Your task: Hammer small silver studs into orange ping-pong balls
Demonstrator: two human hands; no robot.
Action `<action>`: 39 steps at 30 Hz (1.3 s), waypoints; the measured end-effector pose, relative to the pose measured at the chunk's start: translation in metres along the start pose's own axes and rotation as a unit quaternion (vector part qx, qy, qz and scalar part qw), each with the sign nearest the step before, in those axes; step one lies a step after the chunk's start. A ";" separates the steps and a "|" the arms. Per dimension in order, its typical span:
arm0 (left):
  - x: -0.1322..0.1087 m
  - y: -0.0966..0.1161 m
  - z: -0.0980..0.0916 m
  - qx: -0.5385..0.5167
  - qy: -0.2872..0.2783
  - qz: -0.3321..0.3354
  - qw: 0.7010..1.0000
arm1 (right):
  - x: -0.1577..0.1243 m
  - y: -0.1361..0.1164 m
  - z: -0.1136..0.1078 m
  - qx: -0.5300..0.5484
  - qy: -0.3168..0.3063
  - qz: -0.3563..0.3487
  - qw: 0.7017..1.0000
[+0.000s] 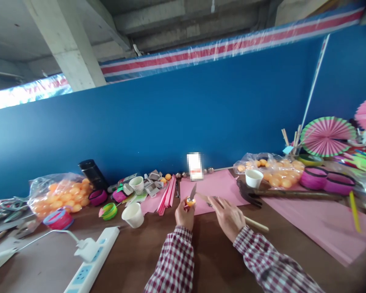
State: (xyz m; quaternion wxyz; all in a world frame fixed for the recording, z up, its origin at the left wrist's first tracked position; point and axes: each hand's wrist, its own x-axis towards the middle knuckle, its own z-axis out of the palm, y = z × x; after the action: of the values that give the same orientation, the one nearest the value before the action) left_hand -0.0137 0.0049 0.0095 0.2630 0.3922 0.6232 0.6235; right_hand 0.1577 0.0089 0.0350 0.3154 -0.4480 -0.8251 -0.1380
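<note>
Pinched between the fingers of my left hand (184, 216) is a small orange ball (190, 201), with a pale, shiny patch on its upper side. A pointed grey blade (193, 190) rises just behind the ball; whether it is stuck in it I cannot tell. To the right, my right hand (228, 216) is closed around a light wooden stick (256, 224). One end of the stick comes out behind the palm, and its tip appears to reach toward the ball. Pink paper (215, 188) lies beyond both hands.
At left are a power strip (93, 260), a bag of orange balls (62, 193), a black bottle (93, 174) and a paper cup (133, 215). A hammer (293, 194), a white cup (253, 178), another ball bag (282, 173) and pink sheets (320, 228) occupy the right. A blue partition (171, 118) stands behind.
</note>
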 end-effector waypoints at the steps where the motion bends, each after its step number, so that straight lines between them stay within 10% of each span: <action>1: 0.000 0.000 0.000 -0.014 -0.004 -0.004 1.000 | 0.000 0.000 0.000 -0.004 0.002 -0.005 1.000; 39: 0.002 -0.010 0.004 -0.127 -0.012 -0.016 0.992 | 0.000 0.002 0.001 0.011 0.037 0.016 0.999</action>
State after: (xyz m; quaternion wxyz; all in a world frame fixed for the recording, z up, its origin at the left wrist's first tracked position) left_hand -0.0134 0.0097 -0.0001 0.3280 0.3532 0.5416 0.6887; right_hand 0.1586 0.0106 0.0340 0.3532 -0.4523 -0.8069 -0.1401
